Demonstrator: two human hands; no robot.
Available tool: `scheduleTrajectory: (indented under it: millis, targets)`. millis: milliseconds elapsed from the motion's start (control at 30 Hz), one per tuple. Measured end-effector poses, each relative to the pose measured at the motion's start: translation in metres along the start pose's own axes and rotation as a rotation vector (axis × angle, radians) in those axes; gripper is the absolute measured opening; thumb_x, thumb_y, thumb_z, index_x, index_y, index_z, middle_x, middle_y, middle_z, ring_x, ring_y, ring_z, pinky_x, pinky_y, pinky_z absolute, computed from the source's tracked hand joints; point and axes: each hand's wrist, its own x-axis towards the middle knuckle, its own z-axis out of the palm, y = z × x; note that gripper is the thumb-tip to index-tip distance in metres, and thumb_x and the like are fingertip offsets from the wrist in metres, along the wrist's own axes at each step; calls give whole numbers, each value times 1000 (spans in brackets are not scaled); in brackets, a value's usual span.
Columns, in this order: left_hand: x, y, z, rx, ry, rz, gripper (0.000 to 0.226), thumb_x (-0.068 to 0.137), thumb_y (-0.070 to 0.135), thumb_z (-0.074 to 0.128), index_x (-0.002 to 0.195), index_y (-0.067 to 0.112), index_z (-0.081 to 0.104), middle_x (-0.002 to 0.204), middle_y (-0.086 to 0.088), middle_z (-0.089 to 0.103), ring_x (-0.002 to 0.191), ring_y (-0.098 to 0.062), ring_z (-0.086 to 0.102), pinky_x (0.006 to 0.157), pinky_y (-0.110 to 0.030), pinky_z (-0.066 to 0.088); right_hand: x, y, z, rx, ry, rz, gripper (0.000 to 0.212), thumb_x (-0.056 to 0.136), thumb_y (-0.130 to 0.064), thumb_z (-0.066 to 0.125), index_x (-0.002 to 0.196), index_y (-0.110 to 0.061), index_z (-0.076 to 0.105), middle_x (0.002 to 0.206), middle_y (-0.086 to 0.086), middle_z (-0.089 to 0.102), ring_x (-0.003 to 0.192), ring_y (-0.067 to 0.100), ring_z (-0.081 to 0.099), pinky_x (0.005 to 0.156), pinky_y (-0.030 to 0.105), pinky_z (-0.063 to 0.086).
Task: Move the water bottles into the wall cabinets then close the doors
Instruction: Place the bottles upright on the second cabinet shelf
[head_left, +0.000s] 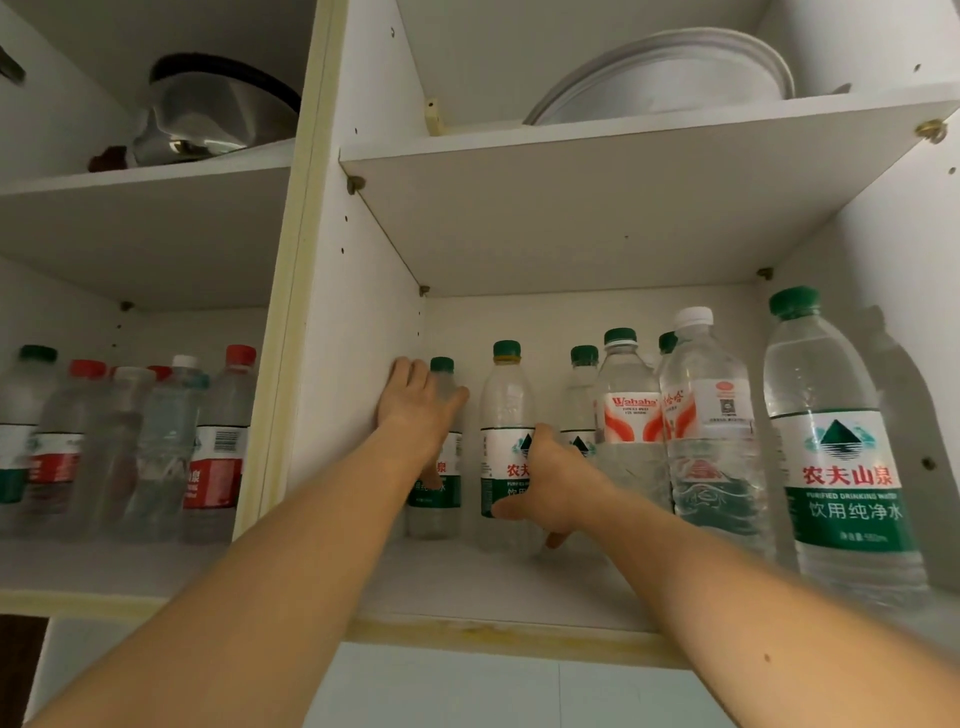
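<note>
Both my arms reach into the right wall cabinet's lower shelf (467, 587). My left hand (415, 402) wraps around the upper part of a green-capped water bottle (439, 499) at the far left of the shelf. My right hand (550, 480) grips the green-capped bottle (506, 410) beside it, thumb across the label. More bottles stand to the right: a Wahaha bottle (631, 415), a white-capped bottle (714, 441) and a large green-labelled bottle (836, 452) near the front. The left cabinet holds several bottles (156, 447) with red, white and green caps.
A shelf board (597, 208) sits low over the bottles. On the shelves above rest white plates (675, 83) on the right and a metal pot (218, 114) on the left. A divider panel (291, 338) separates the two cabinets. No doors are in view.
</note>
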Motion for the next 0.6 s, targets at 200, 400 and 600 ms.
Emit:
scheduleTrajectory:
  millis: [200,400,600]
  targets:
    - [-3,2,2,73,-6,-25,120,70,62,81,158,23,10,155,-20,33,143,-38,27,121,-53,10,-2,1,0,-12,5,-11,84,84,-22,82,147,-18,26,124,10,52,107,32,59,62,40,64]
    - [-14,5,5,169,5,-78,124,77,71,69,160,7,2,163,-19,23,151,-41,15,122,-61,-6,-2,0,1,-48,15,6,82,84,-24,82,145,-17,28,125,11,52,108,33,58,63,43,65]
    - [-12,9,15,235,-22,-125,103,93,69,44,161,5,-1,167,-20,11,154,-45,2,115,-67,-19,16,-13,9,-112,-24,72,88,86,-24,79,152,-17,20,125,15,52,102,32,61,67,40,64]
